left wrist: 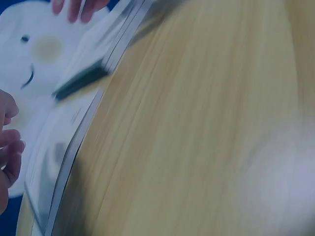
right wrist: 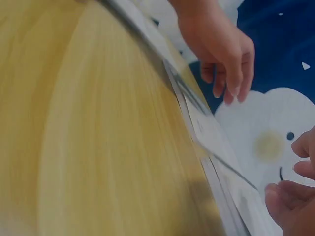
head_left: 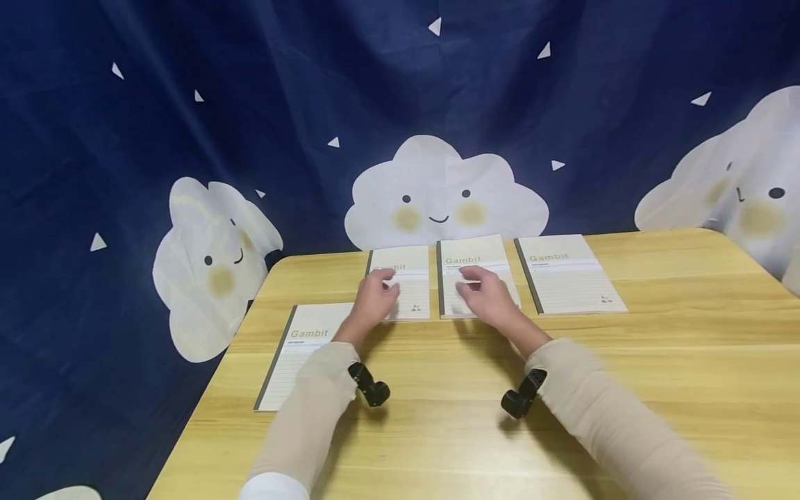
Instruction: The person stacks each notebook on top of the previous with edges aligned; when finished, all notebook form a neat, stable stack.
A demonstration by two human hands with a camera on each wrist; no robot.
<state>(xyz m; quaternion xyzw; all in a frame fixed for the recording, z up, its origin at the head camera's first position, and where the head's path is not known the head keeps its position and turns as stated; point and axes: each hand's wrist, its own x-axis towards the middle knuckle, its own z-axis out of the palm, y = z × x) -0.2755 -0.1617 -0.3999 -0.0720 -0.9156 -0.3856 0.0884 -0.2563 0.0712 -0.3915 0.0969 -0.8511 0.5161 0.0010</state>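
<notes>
Four notebooks with cream "Gambit" covers and dark spines lie on the wooden table. My left hand (head_left: 377, 298) is over the left side of the second notebook (head_left: 412, 288), its fingers loosely bent and nothing in them. Over the third notebook (head_left: 471, 250) is my right hand (head_left: 487, 298), thumb and fingers apart, also holding nothing. In the right wrist view the left hand (right wrist: 219, 49) hangs above the covers with fingers pointing down. Beyond my right hand lies another notebook (head_left: 569, 274). The remaining notebook (head_left: 300, 364) sits nearer, partly hidden by my left forearm.
The wooden table (head_left: 437, 430) extends toward me and to the right. Directly behind its far edge hangs a dark blue curtain (head_left: 300, 83) with smiling white clouds and small white triangles. A small black camera (head_left: 373, 389) is strapped to the left wrist, another (head_left: 521, 396) to the right.
</notes>
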